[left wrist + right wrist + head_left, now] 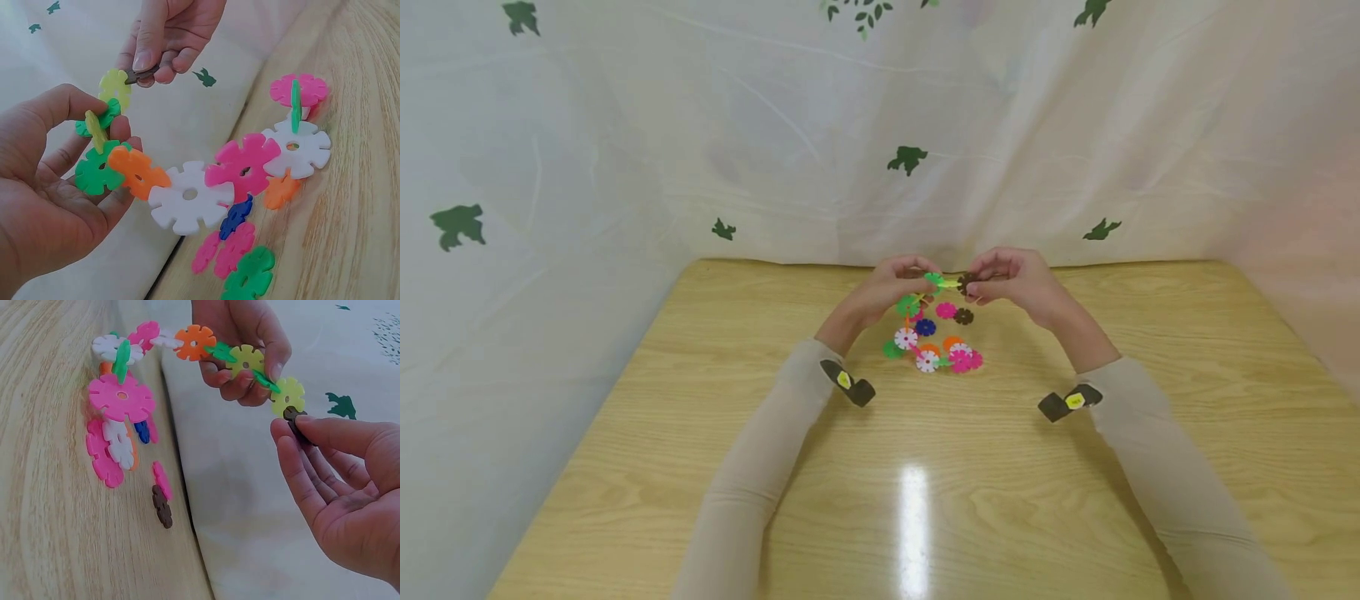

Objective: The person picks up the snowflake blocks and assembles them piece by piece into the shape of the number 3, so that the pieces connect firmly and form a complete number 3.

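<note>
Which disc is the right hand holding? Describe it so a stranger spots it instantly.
Over the wooden table, find the right hand. Its fingers pinch the brown disc touching a yellow disc, unlike the other brown disc, lying on the table.

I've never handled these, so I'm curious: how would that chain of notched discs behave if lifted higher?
The chain is probably light, since its discs look thin. It may hold its curve rather than flop, as discs interlock at slots. Those narrow joints might pop apart if tugged.
</note>
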### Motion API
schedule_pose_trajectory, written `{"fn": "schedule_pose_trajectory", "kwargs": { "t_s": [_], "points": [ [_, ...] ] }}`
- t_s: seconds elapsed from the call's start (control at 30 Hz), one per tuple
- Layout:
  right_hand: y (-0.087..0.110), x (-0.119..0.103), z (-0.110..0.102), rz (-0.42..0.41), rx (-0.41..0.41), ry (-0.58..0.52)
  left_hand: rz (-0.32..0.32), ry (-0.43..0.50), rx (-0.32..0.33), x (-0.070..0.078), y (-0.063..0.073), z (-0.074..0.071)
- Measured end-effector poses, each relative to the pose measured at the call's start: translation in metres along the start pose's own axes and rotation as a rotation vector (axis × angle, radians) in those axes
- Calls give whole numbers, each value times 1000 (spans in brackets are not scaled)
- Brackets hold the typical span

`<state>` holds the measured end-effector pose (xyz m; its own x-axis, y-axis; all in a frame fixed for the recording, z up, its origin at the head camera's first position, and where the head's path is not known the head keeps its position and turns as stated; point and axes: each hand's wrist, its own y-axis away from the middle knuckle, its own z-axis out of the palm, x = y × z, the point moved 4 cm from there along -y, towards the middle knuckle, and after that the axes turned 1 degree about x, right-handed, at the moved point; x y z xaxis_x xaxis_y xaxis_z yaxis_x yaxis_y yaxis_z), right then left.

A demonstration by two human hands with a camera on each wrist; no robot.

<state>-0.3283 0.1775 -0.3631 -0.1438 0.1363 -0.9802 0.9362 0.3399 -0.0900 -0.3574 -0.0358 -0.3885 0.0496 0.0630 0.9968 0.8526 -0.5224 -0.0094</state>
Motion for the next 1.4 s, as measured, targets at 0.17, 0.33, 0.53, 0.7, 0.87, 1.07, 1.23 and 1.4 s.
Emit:
{"fn": "schedule_pose_trajectory", "kwargs": {
  "t_s": [0.17, 0.33, 0.53, 0.7, 0.87, 1.07, 1.23, 1.4],
  "points": [
    [0, -1, 0, -16, 29, -6, 7, 7, 2, 2, 0, 1],
    [0, 0, 1, -46, 37, -33, 29, 15, 19, 4, 0, 0],
    [-1, 3, 4, -60, 86, -43, 31, 38, 46, 4, 1, -1],
    [-1, 2, 6, -74, 129, -53, 41, 50, 52, 3, 1, -3],
    [-1, 2, 5, -92, 127, -75, 51, 65, 53, 2, 0, -3],
    [1, 0, 5, -104, 152, -61, 53, 51, 56, 4, 0, -1],
    [0, -1, 6, -114, 152, -70, 70, 54, 62, 7, 0, 0],
    [-1, 1, 6, -104, 160, -78, 60, 65, 52, 6, 0, 0]
  ]
}}
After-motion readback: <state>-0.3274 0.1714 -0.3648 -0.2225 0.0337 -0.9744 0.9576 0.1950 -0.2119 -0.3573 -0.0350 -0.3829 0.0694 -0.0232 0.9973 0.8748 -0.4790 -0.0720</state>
